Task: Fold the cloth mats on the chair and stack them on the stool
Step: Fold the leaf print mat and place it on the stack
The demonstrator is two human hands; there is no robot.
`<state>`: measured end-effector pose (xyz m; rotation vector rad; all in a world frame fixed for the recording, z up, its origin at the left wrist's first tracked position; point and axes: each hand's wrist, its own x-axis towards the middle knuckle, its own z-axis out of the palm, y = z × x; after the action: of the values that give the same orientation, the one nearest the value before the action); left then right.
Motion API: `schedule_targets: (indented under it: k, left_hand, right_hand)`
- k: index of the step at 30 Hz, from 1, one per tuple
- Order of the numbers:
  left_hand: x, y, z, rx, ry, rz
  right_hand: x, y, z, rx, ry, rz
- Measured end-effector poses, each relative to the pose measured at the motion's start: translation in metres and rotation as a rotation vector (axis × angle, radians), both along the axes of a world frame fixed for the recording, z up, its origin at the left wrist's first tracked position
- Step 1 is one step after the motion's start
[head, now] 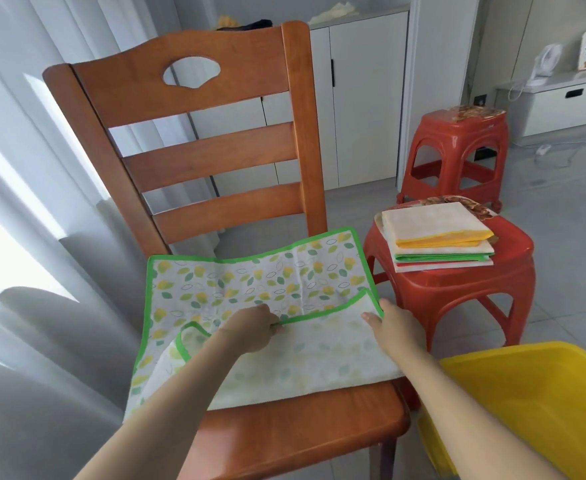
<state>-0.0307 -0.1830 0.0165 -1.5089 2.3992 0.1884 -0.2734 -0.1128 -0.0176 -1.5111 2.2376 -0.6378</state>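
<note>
Head view: at the frame's centre, a leaf-print cloth mat (250,282) lies on the wooden chair (284,431), near edge half folded over. The left hand (250,329) pinches its green border; the right hand (397,325) probably pinches the corner. It looks thin, light and floppy, best held by the hem. Right of centre, 1 stool (458,292) holds folded mats (437,237).

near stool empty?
No, the near red stool already carries a stack of folded mats, yellow-edged one on top.
</note>
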Motion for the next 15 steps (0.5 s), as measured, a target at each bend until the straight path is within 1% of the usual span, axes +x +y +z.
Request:
schedule_targets:
  k: [3,6,9,12,15]
  left_hand:
    - [-0.007,-0.009,-0.003,-0.09,0.036,0.029]
    - [-0.014,-0.012,-0.013,-0.17,0.04,0.09]
    - [-0.017,-0.011,-0.024,-0.232,0.138,0.172]
    - [-0.013,-0.008,-0.037,-0.277,0.255,0.233]
    - [-0.009,-0.007,-0.044,-0.313,0.355,0.286]
  right_hand:
    - [0.0,-0.007,-0.006,0.013,0.032,-0.039]
    - [0.004,-0.013,-0.009,0.049,0.117,-0.065]
    - [0.011,-0.014,-0.007,-0.054,0.153,-0.091]
    - [0.024,-0.013,-0.01,-0.191,0.318,0.045]
    - [0.04,-0.011,-0.019,-0.16,0.417,0.206]
